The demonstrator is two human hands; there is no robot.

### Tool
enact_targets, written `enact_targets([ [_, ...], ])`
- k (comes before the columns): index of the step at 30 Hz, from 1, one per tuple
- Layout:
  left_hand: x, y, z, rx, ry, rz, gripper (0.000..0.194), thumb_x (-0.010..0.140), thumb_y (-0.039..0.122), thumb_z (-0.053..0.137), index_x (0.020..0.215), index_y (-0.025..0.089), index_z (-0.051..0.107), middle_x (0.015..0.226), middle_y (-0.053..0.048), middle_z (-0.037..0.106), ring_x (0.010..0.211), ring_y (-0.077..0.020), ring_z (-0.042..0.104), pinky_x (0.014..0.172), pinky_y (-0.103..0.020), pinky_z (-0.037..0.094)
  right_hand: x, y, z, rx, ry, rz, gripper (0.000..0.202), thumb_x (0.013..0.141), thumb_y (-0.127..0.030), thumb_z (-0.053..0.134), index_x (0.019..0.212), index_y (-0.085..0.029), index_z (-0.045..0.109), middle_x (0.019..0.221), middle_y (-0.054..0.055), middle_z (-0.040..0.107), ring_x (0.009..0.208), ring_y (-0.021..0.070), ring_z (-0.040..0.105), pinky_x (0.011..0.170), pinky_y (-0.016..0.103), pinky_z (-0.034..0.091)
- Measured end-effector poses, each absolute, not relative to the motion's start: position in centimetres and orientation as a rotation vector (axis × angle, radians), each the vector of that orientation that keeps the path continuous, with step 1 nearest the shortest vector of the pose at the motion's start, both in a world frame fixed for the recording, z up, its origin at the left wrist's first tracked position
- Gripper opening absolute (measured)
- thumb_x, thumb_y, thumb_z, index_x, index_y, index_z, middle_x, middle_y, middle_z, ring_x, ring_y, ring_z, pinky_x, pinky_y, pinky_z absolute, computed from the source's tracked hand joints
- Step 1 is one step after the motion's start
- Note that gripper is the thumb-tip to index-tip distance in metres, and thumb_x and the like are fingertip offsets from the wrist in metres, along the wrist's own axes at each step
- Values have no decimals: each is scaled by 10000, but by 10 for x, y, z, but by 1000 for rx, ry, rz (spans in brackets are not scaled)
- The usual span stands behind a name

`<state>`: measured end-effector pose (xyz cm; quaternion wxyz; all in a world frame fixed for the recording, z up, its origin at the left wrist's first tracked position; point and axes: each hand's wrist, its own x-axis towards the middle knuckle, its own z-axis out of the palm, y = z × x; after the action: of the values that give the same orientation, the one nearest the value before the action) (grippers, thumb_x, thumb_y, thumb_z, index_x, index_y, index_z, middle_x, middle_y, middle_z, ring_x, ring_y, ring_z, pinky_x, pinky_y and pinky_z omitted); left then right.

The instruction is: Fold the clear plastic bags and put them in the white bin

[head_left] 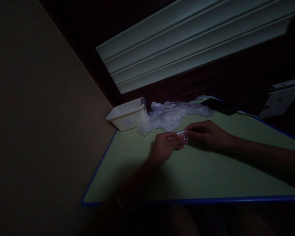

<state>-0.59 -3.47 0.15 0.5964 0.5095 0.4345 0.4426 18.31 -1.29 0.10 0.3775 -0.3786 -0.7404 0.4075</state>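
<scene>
Between my two hands, above the pale green tabletop, is a small clear plastic bag, folded or bunched up. My left hand grips it from the left, with fingers and thumb closed on it. From the right, my right hand pinches its other end between thumb and fingertips. Dim light hides whether anything is inside the bag. Just beyond my hands lies a loose heap of clear plastic bags.
A white plastic bin stands at the table's back left corner, against the wall. Behind the heap on the right lies a dark flat object. Blue edging runs round the table. A slatted panel rises behind it.
</scene>
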Motion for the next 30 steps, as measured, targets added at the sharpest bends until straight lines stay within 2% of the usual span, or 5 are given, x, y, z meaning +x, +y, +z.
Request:
enact_targets([
  [5,-6,-35,3,1173,1023,998,162,796,194,718,908,79,702,797,-105,743,716,-161,717,682,-260,560,184,-12,2,-970,-1848,1080,339,787,-489,665,854,-162,726,773,42,708,687,158,607,649,285,465],
  [12,-12,-29,1,1145,1065,1056,100,791,171,713,804,86,662,822,-108,741,723,-174,723,646,-257,557,186,-8,-1,-1038,-1726,1124,383,785,-525,643,809,-145,684,661,11,603,552,101,483,497,239,359],
  [17,-20,-25,4,1199,1101,1087,173,772,239,739,820,94,657,816,-114,745,719,-176,723,655,-263,555,185,-6,-6,-1100,-1713,1210,417,778,-559,621,813,-147,668,593,-20,529,492,83,409,441,226,291],
  [26,-100,25,95,1573,1291,1274,319,709,375,773,828,105,653,749,-90,730,698,-186,714,686,-293,565,186,-6,-11,-1097,-1790,1192,409,838,-556,560,827,-167,683,689,9,576,595,120,479,535,252,373],
  [30,-152,76,128,1938,1653,966,253,831,340,638,914,101,647,834,-92,725,748,-160,704,713,-268,547,184,-9,-9,-1091,-1794,1206,424,847,-567,540,833,-168,683,701,19,583,607,132,488,540,258,379],
])
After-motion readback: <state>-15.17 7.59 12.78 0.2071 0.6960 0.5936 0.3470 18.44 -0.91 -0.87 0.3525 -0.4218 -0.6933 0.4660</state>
